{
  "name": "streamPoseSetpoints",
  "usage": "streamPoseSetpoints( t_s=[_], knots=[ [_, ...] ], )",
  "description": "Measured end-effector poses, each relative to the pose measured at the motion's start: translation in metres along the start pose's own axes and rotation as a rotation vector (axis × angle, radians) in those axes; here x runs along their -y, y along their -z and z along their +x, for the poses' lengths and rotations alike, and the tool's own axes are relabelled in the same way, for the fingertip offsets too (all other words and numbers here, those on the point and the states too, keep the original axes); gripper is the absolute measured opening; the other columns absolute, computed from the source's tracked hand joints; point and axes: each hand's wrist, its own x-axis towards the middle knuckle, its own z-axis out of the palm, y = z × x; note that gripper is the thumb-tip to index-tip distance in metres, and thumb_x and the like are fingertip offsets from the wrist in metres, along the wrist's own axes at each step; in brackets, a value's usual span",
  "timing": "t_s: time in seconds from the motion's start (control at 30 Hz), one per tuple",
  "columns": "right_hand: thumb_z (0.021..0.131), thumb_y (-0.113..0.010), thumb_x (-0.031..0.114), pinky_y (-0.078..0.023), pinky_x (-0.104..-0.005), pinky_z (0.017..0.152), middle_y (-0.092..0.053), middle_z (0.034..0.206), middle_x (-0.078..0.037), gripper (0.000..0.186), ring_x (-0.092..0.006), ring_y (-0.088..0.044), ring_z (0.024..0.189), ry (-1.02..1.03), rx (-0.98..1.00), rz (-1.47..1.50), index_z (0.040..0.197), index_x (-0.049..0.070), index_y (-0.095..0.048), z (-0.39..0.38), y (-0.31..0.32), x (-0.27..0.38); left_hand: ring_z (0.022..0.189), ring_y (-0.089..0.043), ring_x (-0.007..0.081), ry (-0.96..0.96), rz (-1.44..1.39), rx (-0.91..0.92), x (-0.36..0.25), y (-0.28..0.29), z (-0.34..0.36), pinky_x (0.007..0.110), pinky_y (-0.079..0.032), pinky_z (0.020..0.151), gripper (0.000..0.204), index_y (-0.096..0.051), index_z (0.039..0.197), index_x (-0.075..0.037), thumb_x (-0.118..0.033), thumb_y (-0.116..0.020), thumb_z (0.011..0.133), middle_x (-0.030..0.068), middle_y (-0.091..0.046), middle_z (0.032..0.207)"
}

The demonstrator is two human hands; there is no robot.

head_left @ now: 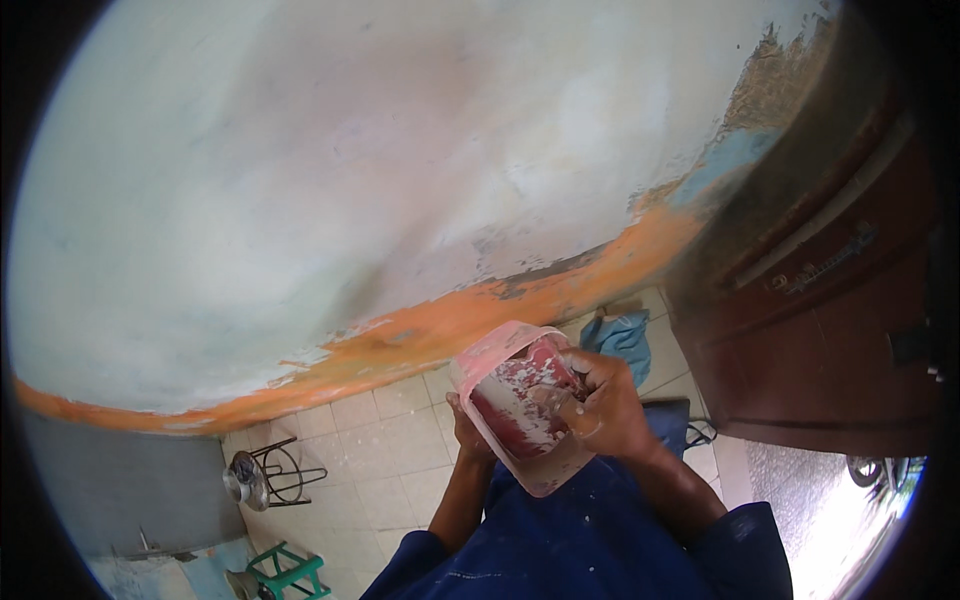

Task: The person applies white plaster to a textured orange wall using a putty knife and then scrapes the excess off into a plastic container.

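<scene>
A pinkish-red plastic container [510,400], smeared with white putty inside, is tilted in front of me. My left hand [466,435] grips it from below on its left side. My right hand [603,408] is inside its open mouth, fingers curled; what they hold is hidden, and it may be a small tool. Both forearms come up from blue sleeves at the lower edge.
A patched white wall [330,180] with an orange lower band [420,335] fills the upper view. A dark wooden door [840,300] stands at right. On the tiled floor lie a blue cloth [622,338], a metal stool [270,475] and a green stool [288,572].
</scene>
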Motion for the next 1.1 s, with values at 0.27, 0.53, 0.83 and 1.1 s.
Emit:
streamPoseSetpoints(
  t_s=[0.27,0.53,0.83,1.1],
  knots=[
    [0.081,-0.066,0.006,-0.048,-0.0235,0.066,-0.065,0.085,-0.006,0.02,-0.0068,-0.057,0.075,-0.172,0.077,0.178,0.097,-0.006,-0.063,0.007,0.028,-0.004,0.131,-0.034,0.0329,0.031,-0.017,0.033,0.007,0.004,0.005,0.048,-0.029,0.109,0.079,-0.025,0.142,-0.003,-0.063,-0.031,0.091,0.0164,-0.034,0.143],
    [0.08,-0.067,0.006,-0.046,-0.0225,0.063,-0.064,0.082,-0.004,0.022,-0.0075,-0.057,0.072,-0.27,0.055,0.345,0.099,-0.003,-0.062,-0.002,0.047,-0.004,0.123,-0.042,0.0327,-0.001,-0.134,-0.09,0.024,0.013,0.006,0.05,-0.036,0.102,0.067,-0.034,0.138,-0.006,-0.057,-0.035,0.093,0.017,-0.044,0.133],
    [0.079,-0.063,0.003,-0.039,-0.0182,0.052,-0.065,0.087,-0.006,0.032,-0.0049,-0.054,0.062,-0.237,-0.145,0.565,0.109,-0.004,-0.057,-0.02,0.059,0.011,0.115,-0.049,0.0346,0.373,-0.471,0.196,-0.001,-0.025,0.01,0.054,-0.04,0.097,0.061,-0.035,0.136,-0.008,-0.05,-0.041,0.092,0.0155,-0.05,0.126],
    [0.078,-0.058,-0.001,-0.044,-0.0238,0.057,-0.065,0.093,-0.007,0.034,-0.0115,-0.055,0.063,0.102,-0.413,0.762,0.112,-0.004,-0.057,-0.025,0.116,0.001,0.107,-0.054,0.0367,0.533,-0.573,0.212,0.013,-0.019,0.012,0.057,-0.043,0.092,0.058,-0.037,0.135,-0.008,-0.045,-0.047,0.091,0.0146,-0.054,0.119]
  ],
)
